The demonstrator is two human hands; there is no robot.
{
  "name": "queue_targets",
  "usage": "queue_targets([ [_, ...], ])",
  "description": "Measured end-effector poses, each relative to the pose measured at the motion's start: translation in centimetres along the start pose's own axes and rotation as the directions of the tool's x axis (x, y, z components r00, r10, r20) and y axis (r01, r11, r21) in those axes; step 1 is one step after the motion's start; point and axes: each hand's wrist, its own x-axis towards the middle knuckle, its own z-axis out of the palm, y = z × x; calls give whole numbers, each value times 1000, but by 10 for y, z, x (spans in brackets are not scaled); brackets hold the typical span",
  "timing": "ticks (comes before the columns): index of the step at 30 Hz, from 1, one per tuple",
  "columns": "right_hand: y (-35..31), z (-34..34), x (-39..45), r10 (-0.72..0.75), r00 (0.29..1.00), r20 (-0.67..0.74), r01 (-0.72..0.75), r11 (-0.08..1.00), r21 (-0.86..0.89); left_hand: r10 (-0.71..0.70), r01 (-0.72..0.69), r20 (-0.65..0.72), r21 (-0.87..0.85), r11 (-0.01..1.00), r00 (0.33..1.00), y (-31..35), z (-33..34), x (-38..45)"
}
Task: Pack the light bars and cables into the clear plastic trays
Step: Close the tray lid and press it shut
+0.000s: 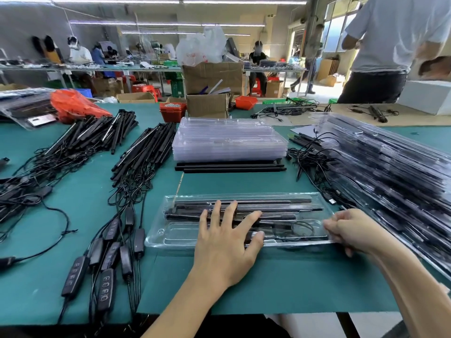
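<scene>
A clear plastic tray (170,230) lies on the green mat in front of me, holding black light bars (280,206) and a coiled cable (300,229). My left hand (227,242) rests flat on the tray's middle, fingers spread over the bars. At the tray's right end my right hand (351,230) pinches the rim. A stack of empty clear trays (229,140) sits behind, with a few loose black bars (229,167) lying in front of it.
Piles of black light bars with cables and inline controllers (102,264) cover the left side. A slanted stack of filled trays (390,172) lies at right. Cardboard boxes (210,89) and red bins (172,111) stand behind. A person (390,45) stands at the far right.
</scene>
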Motion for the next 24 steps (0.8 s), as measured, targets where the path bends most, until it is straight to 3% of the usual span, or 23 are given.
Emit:
queue_targets([
  [3,0,3,0,-7,1000,-26,7,1000,14,-3,3,-4,11,1000,1000,0,0,-1],
  [13,-9,-1,-8,72,995,73,-80,990,114,-8,9,-15,33,999,1000,0,0,-1],
  [24,-9,7,-8,27,997,-71,-27,1000,1,-31,31,-40,10,999,999,1,-2,-3],
])
